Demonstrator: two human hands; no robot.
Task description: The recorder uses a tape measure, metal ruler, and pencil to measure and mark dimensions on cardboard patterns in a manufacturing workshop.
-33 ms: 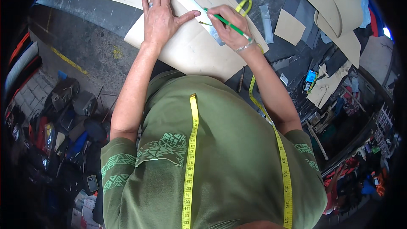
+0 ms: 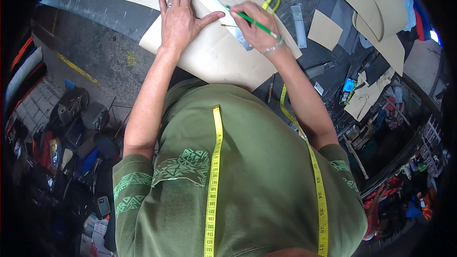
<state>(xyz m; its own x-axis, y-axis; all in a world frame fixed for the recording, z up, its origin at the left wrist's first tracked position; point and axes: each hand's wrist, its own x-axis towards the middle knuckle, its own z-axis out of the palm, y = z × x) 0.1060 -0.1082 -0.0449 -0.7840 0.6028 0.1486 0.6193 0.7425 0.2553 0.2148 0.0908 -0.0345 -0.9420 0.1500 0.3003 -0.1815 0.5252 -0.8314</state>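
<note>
My left hand lies flat with the fingers stretched over the upper part of a metal ruler and a large tan sheet. Beside the ruler's lower part, my right hand grips a green pencil, its tip at the ruler's edge. A thin, dark-tipped piece pokes out from under that hand; I cannot tell what it is. Behind the knuckles stands a loop of yellow tape measure. More yellow tape hangs down both sides of my green shirt.
Right of the sheet lie a clear plastic strip, a tan square, a serrated tool and a blue packet. Large tan pieces overlap at the far right. Bags and clutter fill the floor at left.
My right hand has shifted slightly left and up along the ruler with the pencil. The tape loop has moved a little too. My left hand stays put.
</note>
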